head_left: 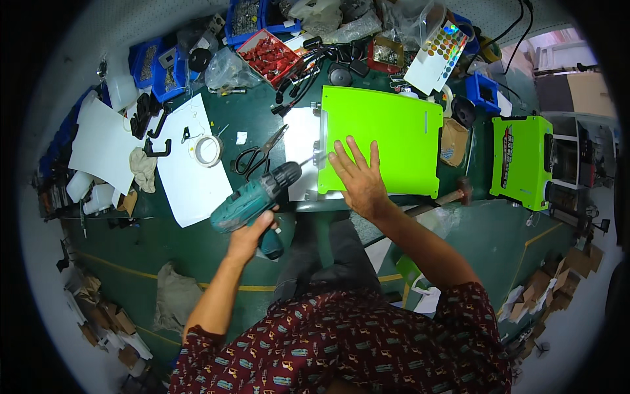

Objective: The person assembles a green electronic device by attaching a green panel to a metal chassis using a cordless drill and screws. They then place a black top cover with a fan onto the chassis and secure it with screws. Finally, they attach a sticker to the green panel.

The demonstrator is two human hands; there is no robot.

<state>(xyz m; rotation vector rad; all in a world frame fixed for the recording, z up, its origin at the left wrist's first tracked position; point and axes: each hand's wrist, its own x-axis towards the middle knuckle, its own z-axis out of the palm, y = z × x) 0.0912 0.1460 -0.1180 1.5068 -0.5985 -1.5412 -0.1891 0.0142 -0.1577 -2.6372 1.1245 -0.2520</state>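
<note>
My left hand (248,236) is closed round the grip of a teal and black cordless drill (252,200). The drill's chuck points right and away from me, and its thin bit reaches the left side of a bright green metal case (387,125). Whether the bit meets a screw there is too small to tell. On the near left part of the case's green cover lies my right hand (361,184), fingers spread out. White paper (298,151) sticks out from under the case. Scissors with black handles (252,157) rest left of it, beyond the drill.
A tape roll (208,151) sits on white sheets at left. Behind are a red box of small parts (268,58), black cables (302,75) and blue bins (165,75). A hammer (459,194) lies near the bench's front edge, with a second green case (522,161) at far right.
</note>
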